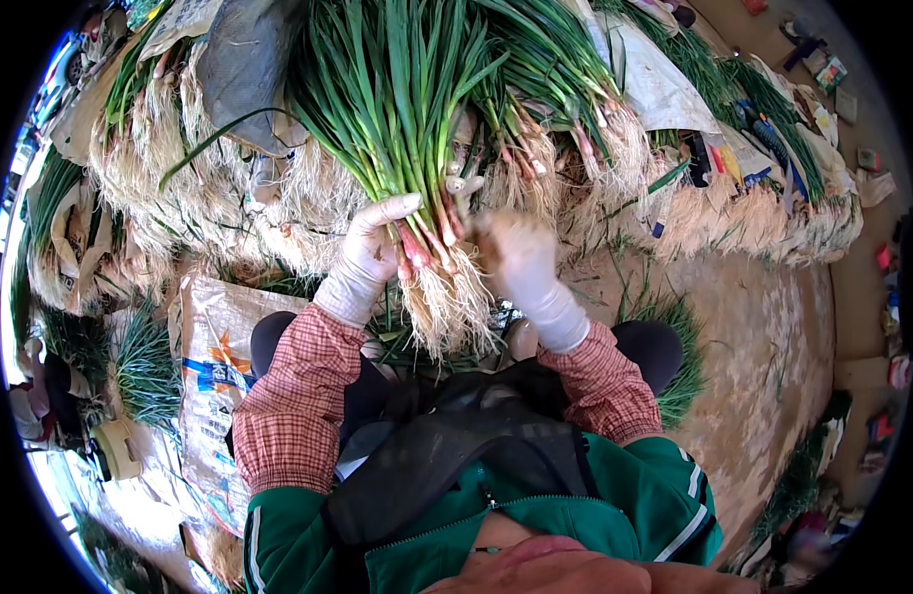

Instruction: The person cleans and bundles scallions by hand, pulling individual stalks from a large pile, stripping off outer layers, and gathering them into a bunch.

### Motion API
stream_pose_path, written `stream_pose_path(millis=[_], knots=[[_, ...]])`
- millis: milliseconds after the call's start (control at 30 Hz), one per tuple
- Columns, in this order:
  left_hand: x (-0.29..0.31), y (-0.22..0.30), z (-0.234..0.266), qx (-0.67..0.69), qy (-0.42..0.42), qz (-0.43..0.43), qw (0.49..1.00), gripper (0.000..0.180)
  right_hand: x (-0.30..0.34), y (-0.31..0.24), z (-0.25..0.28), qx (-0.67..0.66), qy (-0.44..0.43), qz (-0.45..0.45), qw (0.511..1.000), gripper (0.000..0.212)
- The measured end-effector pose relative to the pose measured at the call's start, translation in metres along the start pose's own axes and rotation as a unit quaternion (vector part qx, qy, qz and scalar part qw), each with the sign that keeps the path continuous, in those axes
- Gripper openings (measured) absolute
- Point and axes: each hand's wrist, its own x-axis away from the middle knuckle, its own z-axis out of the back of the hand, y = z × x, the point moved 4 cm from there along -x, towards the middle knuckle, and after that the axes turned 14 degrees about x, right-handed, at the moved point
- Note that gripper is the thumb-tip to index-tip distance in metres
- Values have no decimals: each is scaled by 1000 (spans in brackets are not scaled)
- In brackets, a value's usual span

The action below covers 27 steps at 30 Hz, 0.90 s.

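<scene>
A bunch of green onions (402, 148) with long green leaves, reddish-white bulbs and pale stringy roots lies across the heap in front of me. Closed around its lower stems, my left hand (372, 241), in a whitish glove, grips it just above the bulbs. The roots (441, 307) hang down toward my lap. My right hand (521, 252), gloved too, is just right of the bulbs and smeared by motion. Whether its fingers hold anything cannot be made out.
A long heap of green onions (615, 178) runs across the far side, roots facing me, partly covered by sacks (664, 89). A printed white sack (207, 317) lies at left. More green onions (679, 342) lie beside my right knee on the brown floor (753, 356).
</scene>
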Motion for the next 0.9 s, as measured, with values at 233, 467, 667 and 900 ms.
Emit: stream_pose_path(millis=[233,467,667,900], knots=[[4,3,-8,0,-11,-79,997,70,120,39,-52,40,-468,-23,882,20],[10,3,6,-35,40,-26,998,73,-7,72,11,-80,-151,-260,950,15],[10,6,6,-27,36,-21,999,63,-30,46,-12,68,-143,-145,977,19],[13,3,25,-18,64,38,997,53,16,7,-24,-406,-312,-249,822,42]])
